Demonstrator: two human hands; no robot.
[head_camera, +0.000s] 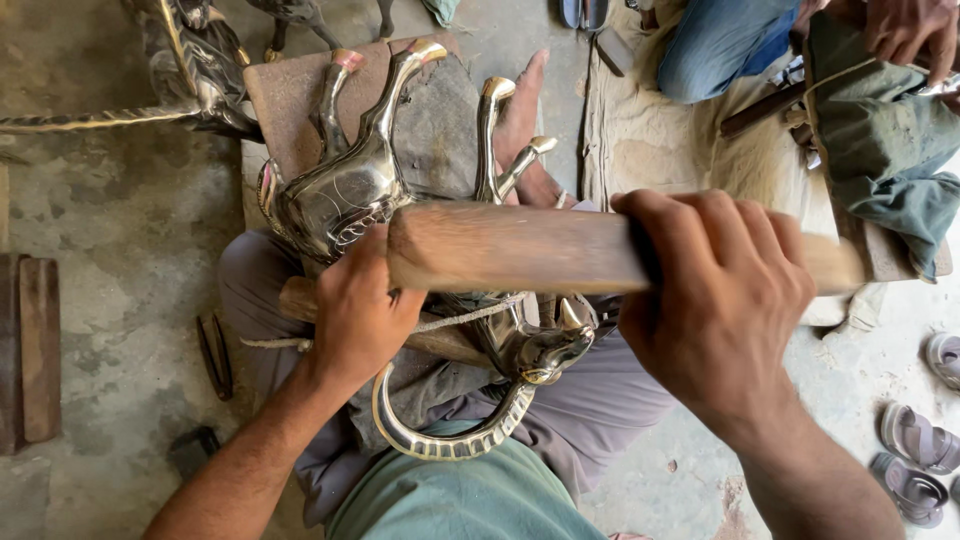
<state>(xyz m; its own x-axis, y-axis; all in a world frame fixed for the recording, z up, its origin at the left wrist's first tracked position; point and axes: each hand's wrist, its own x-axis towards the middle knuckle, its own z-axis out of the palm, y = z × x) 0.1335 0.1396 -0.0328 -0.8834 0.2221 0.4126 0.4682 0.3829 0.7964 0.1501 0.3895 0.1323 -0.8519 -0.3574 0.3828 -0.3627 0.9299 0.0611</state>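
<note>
Right hand (715, 300) gripping wooden stick (520, 248) over brass animal figure (400, 190), left hand (360, 310) steadying it.

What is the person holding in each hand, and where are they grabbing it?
The right hand grips a wooden stick near its far end. The left hand presses on the shiny metal animal figure at its body.

Wooden handle (520, 248) blurred – head end hidden behind right hand (715, 300).
</note>
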